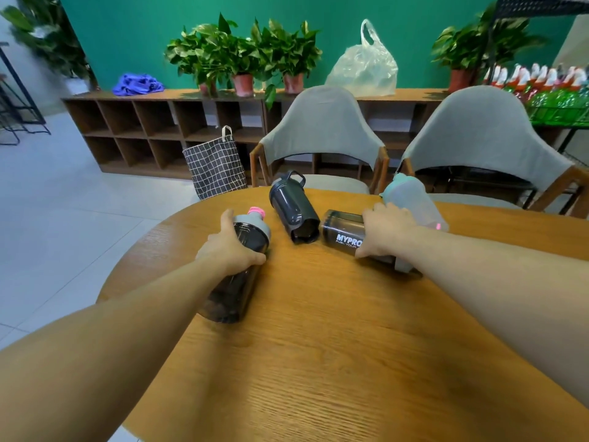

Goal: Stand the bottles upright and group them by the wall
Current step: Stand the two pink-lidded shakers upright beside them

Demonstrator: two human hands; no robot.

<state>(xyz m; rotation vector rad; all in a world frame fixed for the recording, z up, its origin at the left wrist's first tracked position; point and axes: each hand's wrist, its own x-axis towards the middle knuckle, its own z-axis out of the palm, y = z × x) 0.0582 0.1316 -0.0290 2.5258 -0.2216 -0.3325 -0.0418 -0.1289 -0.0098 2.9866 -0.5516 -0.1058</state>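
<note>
On the round wooden bench (318, 330), nearest the person, the left hand (231, 247) is wrapped over a dark bottle with a pink-tipped cap (237, 266) lying on its side. Across from it, the right hand (387, 229) is closed on a lying dark bottle with white lettering (342, 232). Between them rests a black bottle with a loop handle (293, 208), also on its side; a frosted bottle with a teal lid (411, 199) sits tilted behind the right hand. The righting step looks barely begun: both held bottles need tipping upright, then moving toward the green wall (318, 14) beyond the two grey chairs (322, 122).
</note>
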